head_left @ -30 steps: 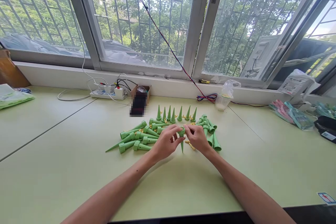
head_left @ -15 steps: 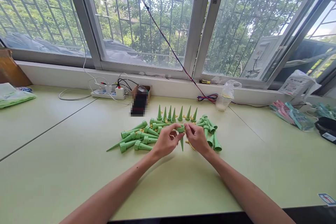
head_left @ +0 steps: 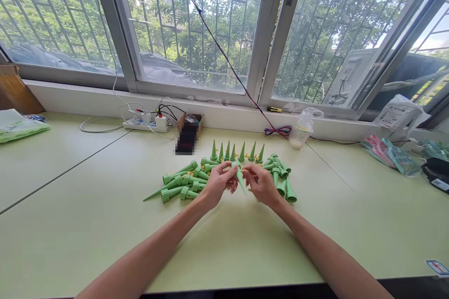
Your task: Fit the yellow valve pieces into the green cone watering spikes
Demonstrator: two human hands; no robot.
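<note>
My left hand (head_left: 217, 184) and my right hand (head_left: 260, 184) meet over the middle of the pale green table (head_left: 87, 205). Both pinch one green plastic cone spike (head_left: 240, 179), tilted with its tip pointing down toward me. Left of my hands lies a heap of green spikes (head_left: 182, 183) on their sides. Behind my hands a row of upright green cones (head_left: 235, 152) stands on its wide ends. Right of my right hand lies another small pile of green spikes (head_left: 282, 177).
A white power strip (head_left: 145, 124) with cables sits under the window. A small brown box (head_left: 188, 126) stands beside it. A plastic-wrapped cup (head_left: 300, 131) and coiled wires (head_left: 277, 130) are at the back right. Bagged items (head_left: 389, 152) lie far right, a green packet (head_left: 17, 127) far left.
The spike hung straight down between my hands; now it is tilted, its wide end raised toward my left fingers. Both hands have shifted slightly away from me.
</note>
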